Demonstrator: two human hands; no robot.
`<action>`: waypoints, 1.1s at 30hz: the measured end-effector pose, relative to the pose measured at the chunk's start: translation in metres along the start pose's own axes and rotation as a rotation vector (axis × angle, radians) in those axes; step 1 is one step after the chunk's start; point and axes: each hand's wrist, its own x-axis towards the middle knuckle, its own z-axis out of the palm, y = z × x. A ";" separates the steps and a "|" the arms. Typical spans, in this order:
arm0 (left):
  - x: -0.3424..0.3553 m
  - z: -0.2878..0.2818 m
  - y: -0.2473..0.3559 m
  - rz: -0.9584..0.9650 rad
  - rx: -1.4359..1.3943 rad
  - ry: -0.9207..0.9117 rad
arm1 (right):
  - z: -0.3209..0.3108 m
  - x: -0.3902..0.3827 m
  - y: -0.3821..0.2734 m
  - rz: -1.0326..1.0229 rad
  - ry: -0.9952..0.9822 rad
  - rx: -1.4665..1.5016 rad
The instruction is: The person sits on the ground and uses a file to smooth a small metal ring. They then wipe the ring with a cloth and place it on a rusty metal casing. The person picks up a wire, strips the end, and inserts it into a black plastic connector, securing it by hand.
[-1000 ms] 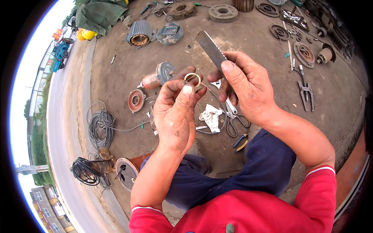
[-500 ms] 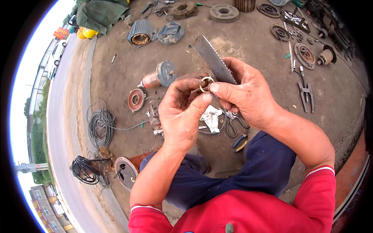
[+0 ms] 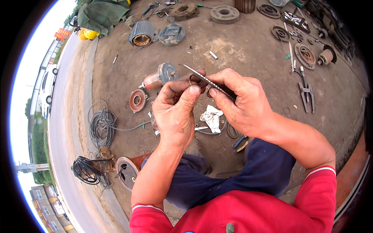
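My left hand (image 3: 175, 106) pinches a thin brass-coloured ring (image 3: 190, 80) between thumb and fingers, in front of my chest. A toothed saw blade (image 3: 210, 82) is gripped by my right hand (image 3: 246, 99), thumb below and fingers over it. Its edge faces up, and its flat side is mostly hidden. The blade crosses right beside the ring; whether they touch I cannot tell. Beyond my left fingers lies a motor rotor (image 3: 155, 79). A reddish flange (image 3: 138, 100) rests to its lower left. Under my hands, a crumpled white cloth (image 3: 211, 119) lies on the ground.
Blue-handled pliers (image 3: 239, 142) and scissors (image 3: 232, 132) lie by my knees. Coiled cable (image 3: 101, 127) sits at the left, near a round cover (image 3: 126, 173). Farther off stands a motor housing (image 3: 142, 33). A bearing puller (image 3: 306, 93) and several flanges lie at the right.
The blade has turned from showing its flat face to nearly edge-on, its tip swinging down and left toward the ring. My left hand and the ring have moved slightly left.
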 end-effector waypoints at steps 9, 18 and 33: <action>-0.003 -0.010 0.001 0.026 0.050 -0.085 | -0.004 0.001 -0.002 -0.112 -0.066 -0.035; -0.004 -0.006 0.003 0.042 0.083 -0.164 | -0.010 -0.004 -0.002 -0.203 -0.052 -0.073; -0.001 0.003 -0.002 0.035 0.063 -0.139 | -0.016 -0.005 -0.003 -0.152 -0.033 -0.042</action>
